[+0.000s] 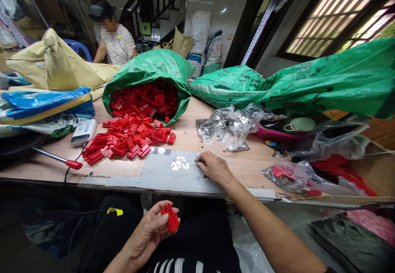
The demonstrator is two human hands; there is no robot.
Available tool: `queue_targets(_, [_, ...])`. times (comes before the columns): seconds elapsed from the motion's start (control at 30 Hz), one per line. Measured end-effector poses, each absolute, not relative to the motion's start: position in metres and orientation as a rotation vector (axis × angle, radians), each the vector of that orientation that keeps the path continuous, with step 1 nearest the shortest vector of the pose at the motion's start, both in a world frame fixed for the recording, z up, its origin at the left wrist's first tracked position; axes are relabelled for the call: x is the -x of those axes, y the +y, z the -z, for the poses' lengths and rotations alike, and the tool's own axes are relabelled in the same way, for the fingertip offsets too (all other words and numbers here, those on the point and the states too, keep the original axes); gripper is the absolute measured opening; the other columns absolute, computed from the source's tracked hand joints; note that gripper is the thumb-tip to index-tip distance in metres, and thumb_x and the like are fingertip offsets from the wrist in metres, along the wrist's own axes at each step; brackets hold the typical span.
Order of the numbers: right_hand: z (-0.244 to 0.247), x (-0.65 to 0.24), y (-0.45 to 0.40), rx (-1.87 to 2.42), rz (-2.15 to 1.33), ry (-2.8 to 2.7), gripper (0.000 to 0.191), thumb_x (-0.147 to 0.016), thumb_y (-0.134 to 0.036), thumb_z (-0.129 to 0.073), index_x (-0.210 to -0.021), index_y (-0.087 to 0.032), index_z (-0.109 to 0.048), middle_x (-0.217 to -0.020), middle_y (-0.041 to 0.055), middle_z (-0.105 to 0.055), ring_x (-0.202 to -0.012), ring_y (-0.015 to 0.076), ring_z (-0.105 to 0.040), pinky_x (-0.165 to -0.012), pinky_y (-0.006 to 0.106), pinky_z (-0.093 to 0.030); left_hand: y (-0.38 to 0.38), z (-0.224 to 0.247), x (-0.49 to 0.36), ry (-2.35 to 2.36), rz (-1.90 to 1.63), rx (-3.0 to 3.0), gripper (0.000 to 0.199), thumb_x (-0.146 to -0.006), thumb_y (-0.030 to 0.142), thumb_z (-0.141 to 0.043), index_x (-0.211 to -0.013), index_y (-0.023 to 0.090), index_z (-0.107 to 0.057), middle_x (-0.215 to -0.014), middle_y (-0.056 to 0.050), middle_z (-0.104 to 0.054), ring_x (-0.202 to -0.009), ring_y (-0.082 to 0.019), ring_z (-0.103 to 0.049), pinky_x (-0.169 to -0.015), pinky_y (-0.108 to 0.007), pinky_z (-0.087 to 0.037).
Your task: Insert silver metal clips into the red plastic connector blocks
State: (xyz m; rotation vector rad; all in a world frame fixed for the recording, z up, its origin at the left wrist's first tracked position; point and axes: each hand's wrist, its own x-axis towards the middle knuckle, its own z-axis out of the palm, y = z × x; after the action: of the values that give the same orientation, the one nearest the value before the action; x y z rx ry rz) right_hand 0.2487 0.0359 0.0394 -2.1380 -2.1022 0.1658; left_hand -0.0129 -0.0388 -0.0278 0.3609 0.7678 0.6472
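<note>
My left hand (152,225) is closed around a red plastic part (170,218), held above my lap in front of the table edge. My right hand (214,168) rests over the right side of a grey mat (160,178). Its fingers are pinched together at some small dark pieces (205,176); what sits between the fingertips is too small to make out. Left of it, a little heap of shiny silver pieces (180,163) lies on the mat. Behind the mat, a pile of similar red parts (128,137) spills out of a green sack (154,65).
Clear plastic bags of small metal pieces (226,124) lie right of centre. A pink basket (273,132) stands beyond them. At left are a white power bank (84,131) and a red-tipped lever (73,164). Another person (115,42) sits across the table.
</note>
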Motion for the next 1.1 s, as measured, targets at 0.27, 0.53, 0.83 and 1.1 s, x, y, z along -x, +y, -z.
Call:
queue_targets(0.27, [-0.043,-0.245,0.039,2.095,-0.263,-2.126,0.016,-0.086,-0.025,-0.048,-0.083,-0.022,-0.064,-0.086,0.0010,-0.064,-0.077,0.0142,-0.058,-0.060,0.023,-0.033,-0.040,0.027,0.014,0.728,-0.664,-0.362,0.037,-0.074,0.020,-0.073,-0.107,0.018,-0.057,-0.106,-0.010,-0.069,-0.091,-0.024,-0.069,-0.079,-0.035,-0.052])
queue_targets(0.53, [-0.046,-0.255,0.036,2.092,-0.285,-2.047,0.018,-0.088,-0.026,-0.048,-0.094,-0.021,-0.064,-0.097,0.0038,-0.065,-0.086,0.0156,-0.058,-0.070,0.024,-0.036,-0.038,0.026,0.016,0.694,-0.681,-0.391,0.036,-0.074,0.018,-0.072,-0.105,0.018,-0.055,-0.109,-0.010,-0.069,-0.093,-0.024,-0.069,-0.080,-0.034,-0.051])
queue_targets(0.83, [-0.039,-0.246,0.026,1.998,-0.311,-2.140,0.012,-0.085,-0.022,-0.054,-0.091,-0.023,-0.065,-0.096,0.0023,-0.066,-0.088,0.0159,-0.060,-0.072,0.024,-0.039,-0.027,0.008,0.006,0.675,-0.865,-0.577,0.036,-0.069,0.015,-0.076,-0.094,0.019,-0.051,-0.109,-0.010,-0.071,-0.091,-0.018,-0.069,-0.085,-0.028,-0.048])
queue_targets(1.1, [-0.040,-0.239,0.027,1.849,-0.318,-2.024,0.010,-0.087,-0.023,-0.053,-0.090,-0.023,-0.062,-0.095,0.0027,-0.067,-0.084,0.0168,-0.061,-0.072,0.025,-0.041,-0.022,-0.006,0.000,0.766,-1.055,-0.923,0.033,-0.072,0.017,-0.073,-0.094,0.020,-0.048,-0.116,-0.009,-0.068,-0.098,-0.018,-0.067,-0.090,-0.030,-0.049])
